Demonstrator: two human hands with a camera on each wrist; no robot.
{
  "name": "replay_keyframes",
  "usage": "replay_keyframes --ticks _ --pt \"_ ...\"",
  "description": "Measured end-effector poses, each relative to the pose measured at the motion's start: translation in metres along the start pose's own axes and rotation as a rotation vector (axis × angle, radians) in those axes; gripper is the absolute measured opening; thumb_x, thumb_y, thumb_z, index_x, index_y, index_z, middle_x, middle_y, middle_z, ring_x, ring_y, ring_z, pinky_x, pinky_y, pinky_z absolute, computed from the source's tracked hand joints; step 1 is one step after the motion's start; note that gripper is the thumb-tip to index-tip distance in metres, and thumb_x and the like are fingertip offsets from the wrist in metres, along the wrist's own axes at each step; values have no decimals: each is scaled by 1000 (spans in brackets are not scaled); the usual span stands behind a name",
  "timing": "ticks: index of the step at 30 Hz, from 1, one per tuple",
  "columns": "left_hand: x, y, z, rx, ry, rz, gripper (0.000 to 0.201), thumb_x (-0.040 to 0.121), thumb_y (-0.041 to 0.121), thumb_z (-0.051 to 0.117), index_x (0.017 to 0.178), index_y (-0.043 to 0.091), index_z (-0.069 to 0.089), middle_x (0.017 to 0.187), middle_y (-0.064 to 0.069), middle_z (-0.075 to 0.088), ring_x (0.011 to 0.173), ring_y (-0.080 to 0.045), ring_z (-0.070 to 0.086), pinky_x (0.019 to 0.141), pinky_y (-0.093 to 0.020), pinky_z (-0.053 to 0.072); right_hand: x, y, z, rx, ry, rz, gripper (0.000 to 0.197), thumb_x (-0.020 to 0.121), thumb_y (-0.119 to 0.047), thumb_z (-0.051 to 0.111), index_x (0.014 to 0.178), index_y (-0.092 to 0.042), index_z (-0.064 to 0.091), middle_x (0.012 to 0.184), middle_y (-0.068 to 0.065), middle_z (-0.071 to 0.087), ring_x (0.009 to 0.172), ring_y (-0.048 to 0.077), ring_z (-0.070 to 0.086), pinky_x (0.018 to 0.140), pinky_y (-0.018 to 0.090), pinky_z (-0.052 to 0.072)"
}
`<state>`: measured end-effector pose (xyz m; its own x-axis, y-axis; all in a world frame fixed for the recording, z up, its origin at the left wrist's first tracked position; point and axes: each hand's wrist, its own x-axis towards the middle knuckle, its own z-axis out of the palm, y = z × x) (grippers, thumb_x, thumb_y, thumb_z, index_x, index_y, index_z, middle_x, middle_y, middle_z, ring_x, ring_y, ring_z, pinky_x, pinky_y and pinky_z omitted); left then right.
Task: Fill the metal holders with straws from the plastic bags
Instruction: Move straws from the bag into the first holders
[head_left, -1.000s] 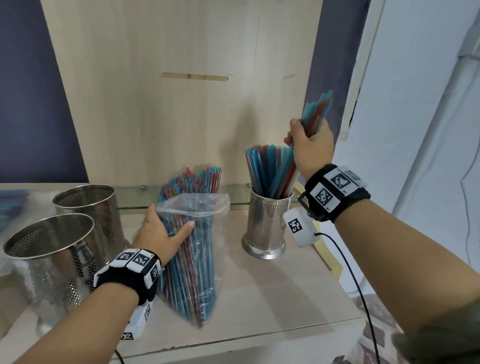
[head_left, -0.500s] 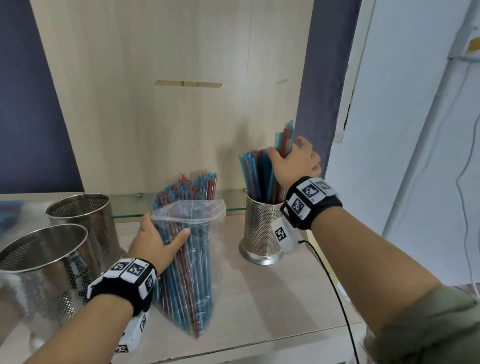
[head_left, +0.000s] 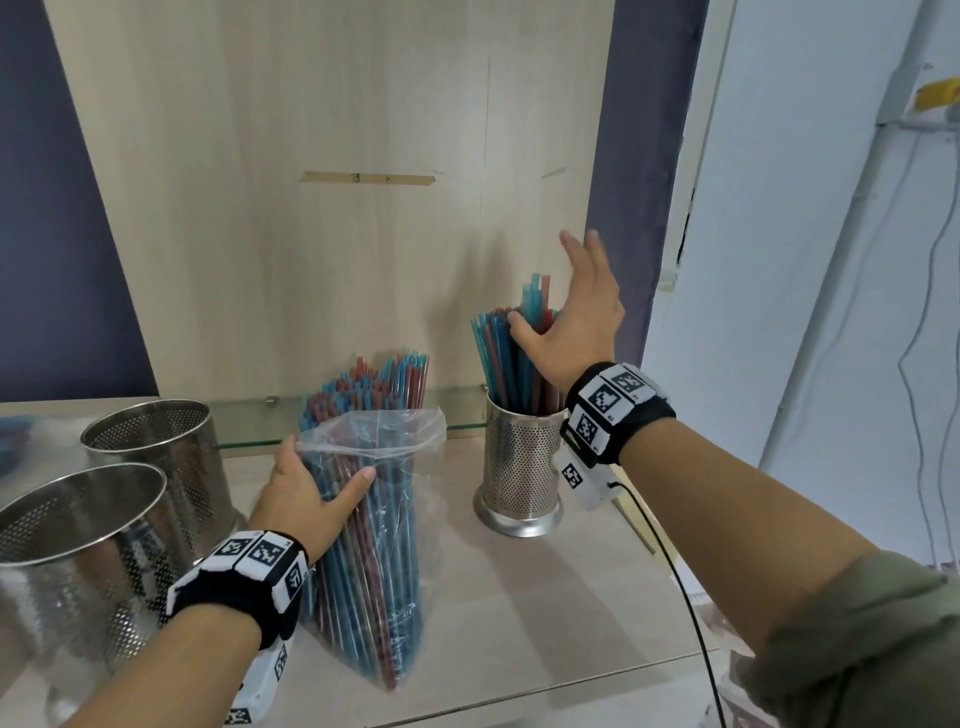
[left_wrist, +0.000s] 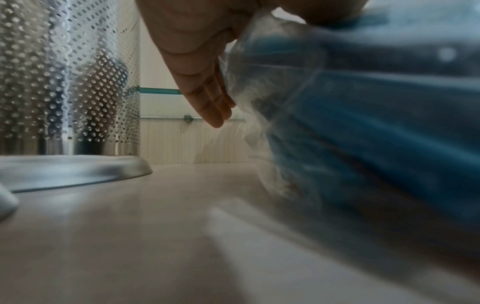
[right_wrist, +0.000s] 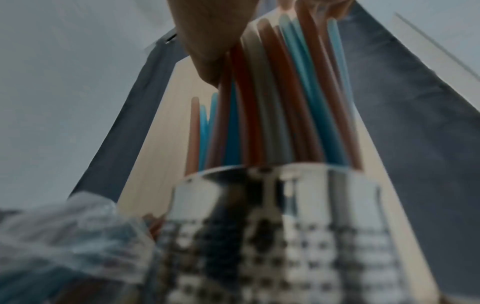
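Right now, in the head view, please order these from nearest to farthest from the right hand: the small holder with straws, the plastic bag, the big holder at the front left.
1. Small holder: directly under the right hand.
2. Plastic bag: middle, held by the left hand.
3. Big holder: far left, front.

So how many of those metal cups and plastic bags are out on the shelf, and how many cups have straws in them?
Metal cups with straws: 1
Empty metal cups: 2
Plastic bags of straws: 1
Total: 4
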<state>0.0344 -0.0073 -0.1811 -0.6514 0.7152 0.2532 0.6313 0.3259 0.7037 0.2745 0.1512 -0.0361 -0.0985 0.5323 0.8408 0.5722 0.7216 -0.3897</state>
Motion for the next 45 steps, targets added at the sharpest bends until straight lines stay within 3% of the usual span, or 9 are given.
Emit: replay_keyframes --ticks 5,8,11,13,18,22,30,37,45 --pt "0 1 0 -12 -5 -1 113 75 66 65 153 8 6 147 -19 44 124 -38 53 101 -47 46 -3 2 -3 -207 -267 -218 40 94 -44 54 127 -24 62 135 -4 61 139 20 41 116 47 16" --pt "-1 1 0 -16 -9 2 113 76 65 65 153 9 6 148 -19 43 125 -37 53 101 -46 46 -14 -3 -3 -268 -187 -232 59 90 -57 42 136 -22 57 145 1 53 143 25 35 117 55 11" --pt "0 2 0 -19 -11 -2 115 74 67 65 153 10 4 149 -18 42 126 -37 52 101 -46 46 -42 -24 -12 -83 89 -397 59 86 -49 53 134 -15 55 138 11 55 132 30 44 113 46 22" --pt "-1 2 0 -7 -8 1 115 75 67 64 153 10 4 148 -18 43 125 -36 53 100 -44 47 -77 -41 -6 69 0 -447 45 87 -39 58 121 -10 62 119 10 65 112 25 56 102 43 42" --pt "-4 11 -5 -150 -68 -24 116 74 53 76 152 10 1 148 -17 42 125 -34 53 101 -39 43 -126 -51 42 397 -814 447 71 93 -49 60 148 -15 31 145 4 48 131 22 49 106 28 38" --pt "-8 19 -11 -243 -85 13 113 72 37 83 148 8 5 146 -15 42 123 -29 51 101 -33 40 -126 -45 76 753 -883 828 98 74 -71 69 150 -27 26 149 0 44 133 29 48 109 51 42" --pt "-26 42 -19 -360 31 334 102 67 19 89 135 18 13 124 -6 50 105 -17 60 90 -23 47 -114 -54 62 914 -617 385 76 87 -8 74 144 -19 24 125 -2 58 113 5 61 95 22 51" --pt "-43 49 -41 -408 102 373 97 47 21 98 111 18 25 102 8 46 91 1 53 76 -9 45 -121 -56 36 821 -508 164 97 76 -29 80 142 -44 11 133 3 54 121 11 59 105 42 49" --pt "-62 23 -49 -325 47 357 103 44 90 67 114 20 37 103 -1 67 92 -14 67 78 -33 54 -142 -51 15 802 -535 66 84 76 -13 85 135 -15 26 119 -8 61 111 0 62 95 19 49"
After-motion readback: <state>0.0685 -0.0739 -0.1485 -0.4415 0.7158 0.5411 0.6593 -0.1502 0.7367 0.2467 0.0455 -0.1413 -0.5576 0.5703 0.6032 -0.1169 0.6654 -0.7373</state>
